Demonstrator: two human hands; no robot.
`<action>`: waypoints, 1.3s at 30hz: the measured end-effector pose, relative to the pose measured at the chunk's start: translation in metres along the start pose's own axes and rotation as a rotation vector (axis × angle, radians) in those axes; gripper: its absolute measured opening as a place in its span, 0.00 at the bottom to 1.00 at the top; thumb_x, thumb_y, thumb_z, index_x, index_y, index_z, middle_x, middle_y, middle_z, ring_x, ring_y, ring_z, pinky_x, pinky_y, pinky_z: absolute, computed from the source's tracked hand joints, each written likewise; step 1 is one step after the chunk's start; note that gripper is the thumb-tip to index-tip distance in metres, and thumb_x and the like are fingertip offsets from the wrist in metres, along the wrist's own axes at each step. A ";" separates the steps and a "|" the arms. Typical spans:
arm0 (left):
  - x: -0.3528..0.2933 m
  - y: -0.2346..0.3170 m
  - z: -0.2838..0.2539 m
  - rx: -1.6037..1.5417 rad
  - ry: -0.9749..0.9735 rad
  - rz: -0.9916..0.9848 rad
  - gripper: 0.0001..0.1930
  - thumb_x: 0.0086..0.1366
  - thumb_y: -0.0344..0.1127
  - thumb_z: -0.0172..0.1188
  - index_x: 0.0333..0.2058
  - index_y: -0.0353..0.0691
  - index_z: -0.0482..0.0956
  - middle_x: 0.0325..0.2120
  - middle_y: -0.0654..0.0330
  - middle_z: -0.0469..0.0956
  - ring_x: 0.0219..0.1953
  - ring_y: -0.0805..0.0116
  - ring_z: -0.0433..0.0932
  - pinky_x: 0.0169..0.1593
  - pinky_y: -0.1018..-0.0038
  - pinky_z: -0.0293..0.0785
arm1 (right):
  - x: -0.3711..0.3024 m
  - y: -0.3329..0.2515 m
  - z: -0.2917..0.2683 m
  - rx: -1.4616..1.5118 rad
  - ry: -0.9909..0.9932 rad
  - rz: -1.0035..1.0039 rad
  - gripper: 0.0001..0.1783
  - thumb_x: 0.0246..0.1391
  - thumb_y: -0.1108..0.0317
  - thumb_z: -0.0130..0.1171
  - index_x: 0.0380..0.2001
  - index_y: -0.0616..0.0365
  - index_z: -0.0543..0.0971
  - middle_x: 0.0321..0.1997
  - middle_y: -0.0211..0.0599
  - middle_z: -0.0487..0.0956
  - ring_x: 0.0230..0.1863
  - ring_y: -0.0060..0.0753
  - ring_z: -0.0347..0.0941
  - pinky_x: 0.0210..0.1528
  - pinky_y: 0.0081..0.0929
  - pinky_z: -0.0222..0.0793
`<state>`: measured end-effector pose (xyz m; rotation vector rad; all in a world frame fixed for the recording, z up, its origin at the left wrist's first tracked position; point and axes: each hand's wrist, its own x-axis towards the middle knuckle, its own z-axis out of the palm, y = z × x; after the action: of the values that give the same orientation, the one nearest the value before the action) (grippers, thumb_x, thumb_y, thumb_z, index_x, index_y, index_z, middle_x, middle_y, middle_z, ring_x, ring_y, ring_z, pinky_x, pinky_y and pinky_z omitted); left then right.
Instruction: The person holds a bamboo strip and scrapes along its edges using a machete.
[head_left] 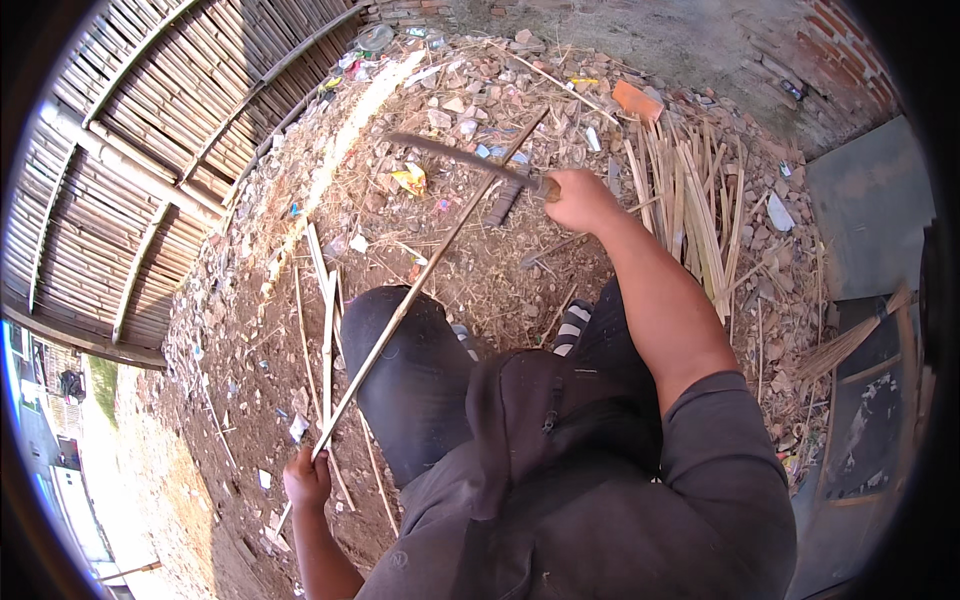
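Observation:
My right hand [585,201] is closed around the handle of a machete [455,153], whose dark, slightly curved blade points left. A long, thin bamboo strip [405,300] slants from lower left to upper right across my left knee. Near its lower end, my left hand [307,479] grips it. The blade passes over or close to the strip's upper part; I cannot tell whether they touch. Just below the blade a dark wooden block [507,200] lies on the ground. A small dark-bladed tool [548,252] rests between the block and my feet.
Split bamboo strips [690,205] form a pile to the right, and several more strips [328,345] lie beside my left leg. Rubble and litter [460,105] cover the ground ahead. A bamboo-slat wall [150,150] stands left, a brick wall [690,40] beyond, and grey panels [870,200] at the right.

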<state>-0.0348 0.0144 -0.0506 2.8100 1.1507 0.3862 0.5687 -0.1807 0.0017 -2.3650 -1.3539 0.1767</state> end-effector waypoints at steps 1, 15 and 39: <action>0.004 0.003 -0.002 0.001 -0.012 -0.011 0.17 0.66 0.40 0.60 0.22 0.39 0.68 0.15 0.47 0.72 0.21 0.40 0.74 0.25 0.52 0.66 | 0.009 0.033 0.006 0.134 0.120 0.152 0.13 0.41 0.64 0.63 0.33 0.54 0.80 0.30 0.48 0.81 0.38 0.55 0.79 0.40 0.47 0.73; -0.001 -0.004 0.001 -0.031 -0.032 -0.033 0.16 0.66 0.41 0.60 0.23 0.38 0.69 0.17 0.47 0.73 0.22 0.39 0.74 0.26 0.49 0.66 | 0.012 0.038 0.003 0.336 0.163 0.240 0.19 0.43 0.62 0.62 0.41 0.58 0.83 0.32 0.50 0.82 0.36 0.51 0.81 0.40 0.42 0.73; -0.001 0.000 -0.009 -0.048 -0.050 -0.047 0.13 0.66 0.38 0.60 0.25 0.38 0.73 0.18 0.46 0.74 0.22 0.40 0.75 0.27 0.51 0.68 | -0.003 -0.018 -0.021 -0.087 -0.004 -0.113 0.12 0.44 0.64 0.60 0.34 0.51 0.82 0.30 0.48 0.82 0.36 0.54 0.80 0.43 0.45 0.74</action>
<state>-0.0385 0.0137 -0.0418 2.7299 1.1781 0.3332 0.5589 -0.1809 0.0275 -2.3512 -1.5207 0.0919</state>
